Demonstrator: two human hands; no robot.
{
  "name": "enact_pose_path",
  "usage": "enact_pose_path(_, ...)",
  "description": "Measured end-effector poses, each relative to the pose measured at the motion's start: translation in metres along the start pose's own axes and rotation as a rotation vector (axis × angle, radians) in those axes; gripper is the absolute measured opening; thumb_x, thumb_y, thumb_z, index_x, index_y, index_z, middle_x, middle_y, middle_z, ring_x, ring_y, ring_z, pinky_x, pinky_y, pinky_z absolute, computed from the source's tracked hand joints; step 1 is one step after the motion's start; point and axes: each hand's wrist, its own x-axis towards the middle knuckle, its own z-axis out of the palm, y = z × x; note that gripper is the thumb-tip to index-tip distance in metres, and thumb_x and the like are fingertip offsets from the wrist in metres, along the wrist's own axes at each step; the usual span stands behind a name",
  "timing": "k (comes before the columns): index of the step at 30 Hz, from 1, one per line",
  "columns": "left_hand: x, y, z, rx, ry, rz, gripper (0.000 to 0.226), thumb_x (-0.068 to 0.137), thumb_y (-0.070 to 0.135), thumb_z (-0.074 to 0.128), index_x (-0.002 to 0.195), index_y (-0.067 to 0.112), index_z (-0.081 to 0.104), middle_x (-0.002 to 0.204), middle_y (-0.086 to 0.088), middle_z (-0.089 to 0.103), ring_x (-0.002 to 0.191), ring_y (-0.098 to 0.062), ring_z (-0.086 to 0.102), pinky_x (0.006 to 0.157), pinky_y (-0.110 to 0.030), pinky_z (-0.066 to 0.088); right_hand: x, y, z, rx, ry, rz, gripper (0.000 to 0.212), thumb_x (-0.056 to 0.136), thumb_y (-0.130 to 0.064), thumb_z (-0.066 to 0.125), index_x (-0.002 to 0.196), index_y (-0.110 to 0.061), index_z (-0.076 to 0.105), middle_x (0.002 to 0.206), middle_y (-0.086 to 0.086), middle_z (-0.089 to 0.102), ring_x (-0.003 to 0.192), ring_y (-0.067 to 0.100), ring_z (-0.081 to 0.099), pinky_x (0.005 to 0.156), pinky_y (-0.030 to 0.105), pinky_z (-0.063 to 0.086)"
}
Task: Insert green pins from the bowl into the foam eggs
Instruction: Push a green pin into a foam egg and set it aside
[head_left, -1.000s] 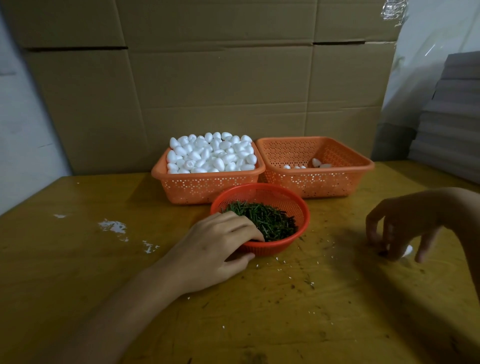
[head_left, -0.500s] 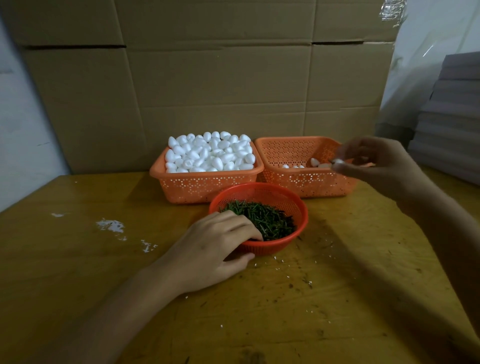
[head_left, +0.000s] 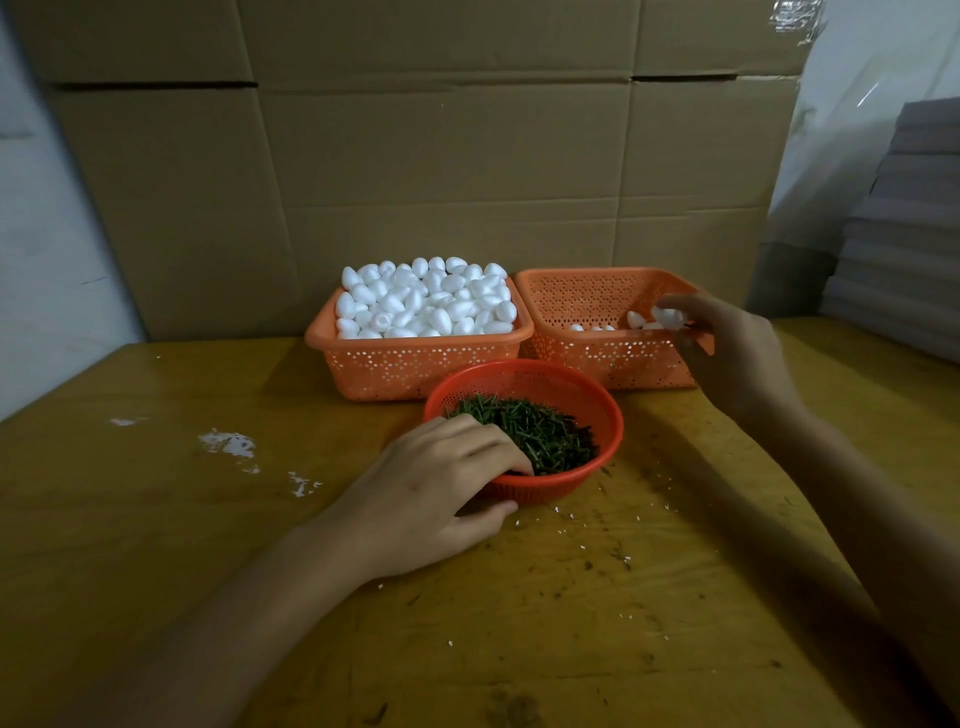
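Presently pinching one white foam egg (head_left: 667, 317) in the right hand (head_left: 737, 353), fingers (head_left: 680, 300) curled round it. Holding it above the near right corner of the right basket (head_left: 597, 358), just over a few loose eggs (head_left: 597, 327) lying on that basket's floor. With the forearm off the desk (head_left: 519, 649), entering from the right edge.

Gripping the red bowl (head_left: 615, 421) by its near rim with the left hand (head_left: 436, 488): fingers hooked over the rim and down among the green pins (head_left: 545, 431), thumb outside, low against the bowl's wall and close to the desk. Cannot tell whether any pin is caught under those fingertips.

Just behind the bowl, side by side and touching: the left basket (head_left: 415, 369), heaped above its rim with white foam eggs (head_left: 426, 299), and the right basket. With the bowl in front of the seam between the two.

Scattered over the desk, white crumbs (head_left: 228, 444) to the left and fine specks around the bowl. Backed by a wall of cardboard (head_left: 441, 156); stacked grey sheets (head_left: 909, 234) at the far right.
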Motion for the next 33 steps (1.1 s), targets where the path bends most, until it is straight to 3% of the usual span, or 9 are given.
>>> enact_pose_path(3,0.0,0.0,0.0,-0.005,-0.003,-0.001,0.029,0.099,0.035,0.069,0.125,0.022,0.068,0.121,0.01,0.067,0.112,-0.012,0.06,0.094,-0.04,0.052,0.001,0.006,0.005,-0.029,-0.078,-0.012,0.052,0.1,-0.005,0.06,0.149,-0.019,0.051,0.15,0.011,0.056,0.137,0.033,0.053,0.105,0.05,0.047)
enact_pose_path(6,0.001,0.001,0.0,-0.002,-0.004,-0.001,0.029,0.099,0.035,0.069,0.126,0.023,0.068,0.121,0.01,0.066,0.112,-0.012,0.06,0.094,-0.04,0.051,0.0,0.012,0.008,-0.049,-0.199,0.006,0.069,0.103,-0.007,0.055,0.163,-0.024,0.026,0.171,0.004,0.022,0.156,0.029,0.024,0.12,0.052,0.028)
enact_pose_path(11,0.0,0.001,0.0,0.0,-0.009,-0.005,0.03,0.099,0.035,0.069,0.127,0.023,0.067,0.122,0.01,0.066,0.113,-0.012,0.059,0.095,-0.039,0.051,-0.003,0.014,0.009,-0.028,-0.257,-0.006,0.08,0.103,-0.008,0.05,0.167,-0.028,0.005,0.175,-0.002,-0.001,0.16,0.027,0.01,0.122,0.055,0.025)
enact_pose_path(15,0.0,0.001,0.0,0.004,-0.008,-0.002,0.03,0.099,0.035,0.068,0.127,0.023,0.067,0.122,0.009,0.066,0.112,-0.012,0.059,0.095,-0.039,0.051,-0.007,-0.003,0.003,-0.004,-0.168,0.004,0.076,0.101,-0.003,0.053,0.166,-0.021,0.017,0.174,0.003,0.01,0.158,0.029,0.017,0.121,0.053,0.027)
enact_pose_path(19,0.001,0.001,0.0,0.01,-0.014,0.005,0.031,0.101,0.037,0.066,0.129,0.024,0.066,0.124,0.011,0.065,0.115,-0.011,0.058,0.097,-0.038,0.05,-0.014,-0.051,-0.001,0.113,-0.039,-0.192,0.049,0.102,-0.013,0.057,0.15,-0.017,0.046,0.152,0.003,0.049,0.138,0.02,0.049,0.113,0.041,0.043)
enact_pose_path(21,0.001,0.001,0.001,0.016,-0.009,0.01,0.031,0.1,0.036,0.066,0.129,0.023,0.066,0.124,0.011,0.065,0.115,-0.011,0.058,0.097,-0.038,0.05,-0.024,-0.079,0.001,0.22,-0.226,-0.323,0.034,0.105,-0.027,0.054,0.137,-0.019,0.059,0.136,-0.005,0.062,0.122,0.009,0.058,0.103,0.034,0.05)
enact_pose_path(23,0.0,0.0,0.001,0.027,0.003,0.012,0.031,0.099,0.036,0.067,0.127,0.023,0.066,0.121,0.01,0.065,0.112,-0.012,0.059,0.094,-0.039,0.05,-0.038,-0.099,0.008,0.176,-0.542,-0.442,0.04,0.106,-0.044,0.041,0.129,-0.021,0.066,0.127,-0.007,0.066,0.116,0.008,0.06,0.098,0.029,0.048)
enact_pose_path(25,0.0,0.0,0.002,0.043,0.013,0.023,0.03,0.098,0.037,0.067,0.125,0.023,0.066,0.117,0.009,0.065,0.109,-0.013,0.06,0.091,-0.038,0.051,-0.048,-0.106,0.015,0.042,-0.722,-0.495,0.049,0.107,-0.05,0.028,0.118,-0.023,0.068,0.119,-0.008,0.068,0.109,0.011,0.062,0.092,0.036,0.047)
enact_pose_path(33,0.0,0.001,0.004,0.056,0.05,0.036,0.031,0.098,0.035,0.069,0.126,0.021,0.068,0.126,0.005,0.064,0.106,-0.013,0.063,0.092,-0.037,0.051,-0.046,-0.107,0.012,0.009,-0.77,-0.458,0.029,0.109,-0.042,0.032,0.093,-0.032,0.054,0.102,-0.01,0.061,0.093,0.01,0.058,0.08,0.037,0.044)
